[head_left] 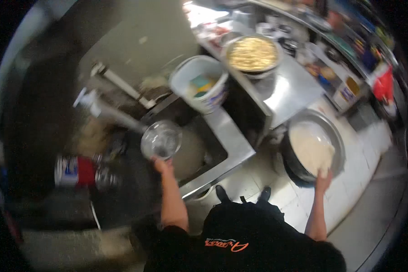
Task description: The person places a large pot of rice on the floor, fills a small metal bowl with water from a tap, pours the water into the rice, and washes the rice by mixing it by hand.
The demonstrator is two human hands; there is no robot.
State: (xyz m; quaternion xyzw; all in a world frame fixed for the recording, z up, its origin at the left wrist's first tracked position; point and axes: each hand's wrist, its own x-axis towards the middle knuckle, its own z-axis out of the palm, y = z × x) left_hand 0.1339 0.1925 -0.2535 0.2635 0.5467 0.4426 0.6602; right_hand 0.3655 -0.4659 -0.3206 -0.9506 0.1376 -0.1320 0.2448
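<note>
My left hand [161, 164] grips the rim of a clear round bowl [162, 139]. The bowl is over the metal sink [233, 143], at the end of a pale tap pipe [122, 119]; blur hides whether water runs. My right hand [323, 180] is at the right side of a large round metal pot [341, 147]. Its fingertips touch a pale, dough-like mass [309, 145] inside the pot; how the fingers are closed is smeared.
A white bucket [179, 77] with a green and yellow sponge [201, 84] stands at the sink's back edge. Behind it, a pot of yellow pieces [253, 53] sits by a steel counter [299, 93]. A red-labelled bottle [84, 171] lies left. Shelves hold clutter at upper right.
</note>
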